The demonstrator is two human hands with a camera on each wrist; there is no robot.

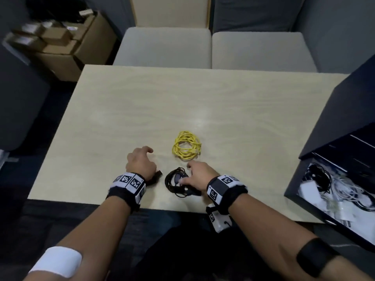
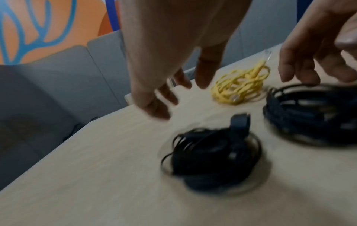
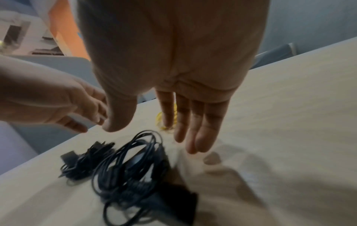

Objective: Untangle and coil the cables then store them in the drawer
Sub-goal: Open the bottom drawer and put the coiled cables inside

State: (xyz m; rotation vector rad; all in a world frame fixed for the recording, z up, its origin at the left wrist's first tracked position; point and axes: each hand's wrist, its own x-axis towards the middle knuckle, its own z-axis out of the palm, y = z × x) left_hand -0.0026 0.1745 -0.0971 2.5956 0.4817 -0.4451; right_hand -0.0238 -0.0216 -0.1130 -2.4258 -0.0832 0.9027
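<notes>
A coiled yellow cable (image 1: 186,146) (image 2: 241,86) lies in the middle of the wooden table (image 1: 142,102). Two black coiled cables lie near the front edge: a small one (image 2: 210,154) (image 3: 83,162) under my left wrist, mostly hidden in the head view, and a larger one (image 1: 176,182) (image 3: 135,168) (image 2: 309,113) to its right. My left hand (image 1: 142,161) (image 2: 173,79) hovers above the small coil, fingers relaxed and spread, holding nothing. My right hand (image 1: 194,175) (image 3: 183,122) is over the larger coil with straight fingers, empty.
An open dark drawer (image 1: 332,199) at the right holds several white and black cables. The black cabinet (image 1: 349,110) rises above it. Two beige seats (image 1: 213,49) stand beyond the table, cardboard boxes (image 1: 60,43) at the far left.
</notes>
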